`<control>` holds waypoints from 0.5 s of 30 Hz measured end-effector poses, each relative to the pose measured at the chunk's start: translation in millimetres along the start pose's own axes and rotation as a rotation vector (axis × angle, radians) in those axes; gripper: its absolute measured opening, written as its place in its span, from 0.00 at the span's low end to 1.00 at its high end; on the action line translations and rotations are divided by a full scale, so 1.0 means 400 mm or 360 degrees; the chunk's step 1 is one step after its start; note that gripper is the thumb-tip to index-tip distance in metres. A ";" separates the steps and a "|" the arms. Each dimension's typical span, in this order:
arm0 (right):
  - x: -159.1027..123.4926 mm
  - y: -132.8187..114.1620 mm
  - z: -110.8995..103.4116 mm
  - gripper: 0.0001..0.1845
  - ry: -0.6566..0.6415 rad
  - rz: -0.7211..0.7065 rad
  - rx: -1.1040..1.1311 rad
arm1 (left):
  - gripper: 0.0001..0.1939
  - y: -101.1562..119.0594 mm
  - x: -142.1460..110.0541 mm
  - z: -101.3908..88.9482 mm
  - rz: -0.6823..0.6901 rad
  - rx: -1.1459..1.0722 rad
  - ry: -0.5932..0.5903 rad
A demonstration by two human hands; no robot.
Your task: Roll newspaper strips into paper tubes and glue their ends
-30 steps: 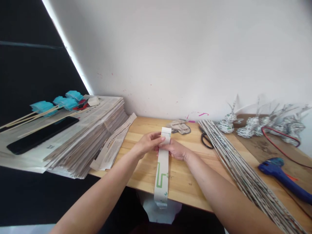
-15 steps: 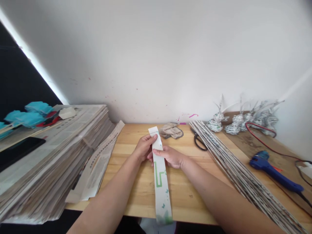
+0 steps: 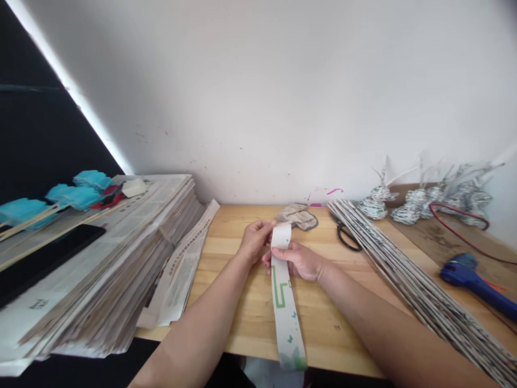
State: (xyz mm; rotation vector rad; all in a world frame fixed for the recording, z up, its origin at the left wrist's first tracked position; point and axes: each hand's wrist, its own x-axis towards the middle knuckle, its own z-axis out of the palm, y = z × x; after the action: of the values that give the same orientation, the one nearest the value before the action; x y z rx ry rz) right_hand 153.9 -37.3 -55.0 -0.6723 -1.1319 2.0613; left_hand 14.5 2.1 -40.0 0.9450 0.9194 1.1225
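A long white paper strip (image 3: 285, 323) with green lines and small butterfly prints runs from my hands down past the front edge of the wooden table (image 3: 242, 328). My left hand (image 3: 258, 241) pinches its far end, where the top of the strip looks bent over. Lower down, my right hand (image 3: 305, 260) grips the strip, thumb on top and fingers underneath. A crumpled beige cloth or glove (image 3: 301, 216) lies just beyond the hands. Black-handled scissors (image 3: 348, 238) rest to the right, partly covered by thin rolled paper sticks (image 3: 388, 264).
On the left stands a tall newspaper stack (image 3: 133, 258), bearing a black phone (image 3: 56, 253) and blue paper flowers (image 3: 81, 196). A blue glue gun (image 3: 476, 283) with a red cord and woven paper figures (image 3: 375, 203) are at the right. A wall closes off the back.
The strip's far end has gone from flat to bent over, and my left fingers have shifted to that end. The whole view has swung slightly left.
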 end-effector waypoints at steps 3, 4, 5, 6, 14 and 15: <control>-0.004 -0.002 0.011 0.16 0.0039 -0.0064 -0.0048 | 0.25 0.001 -0.021 0.008 0.0021 0.0303 -0.0194; -0.006 -0.003 0.014 0.16 0.0046 -0.0078 -0.0070 | 0.26 0.001 -0.026 0.009 0.0006 0.0373 -0.0247; -0.008 -0.004 0.016 0.17 0.0048 -0.0091 -0.0095 | 0.27 0.001 -0.030 0.010 -0.0012 0.0426 -0.0298; -0.009 -0.006 0.017 0.17 0.0044 -0.0105 -0.0120 | 0.28 0.000 -0.032 0.010 -0.0036 0.0459 -0.0356; -0.012 -0.039 -0.008 0.15 0.0343 -0.0261 -0.0111 | 0.36 -0.001 -0.017 0.000 -0.0109 0.0405 -0.0706; -0.010 -0.043 -0.011 0.15 0.0414 -0.0281 -0.0087 | 0.38 0.000 -0.015 -0.002 -0.0146 0.0409 -0.0748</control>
State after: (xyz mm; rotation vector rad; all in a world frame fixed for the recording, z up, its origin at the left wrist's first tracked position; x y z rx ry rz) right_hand 165.0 -31.5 -41.9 -0.8107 -1.0594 1.7435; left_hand 12.6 -3.5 -39.5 1.2960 0.7178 0.6678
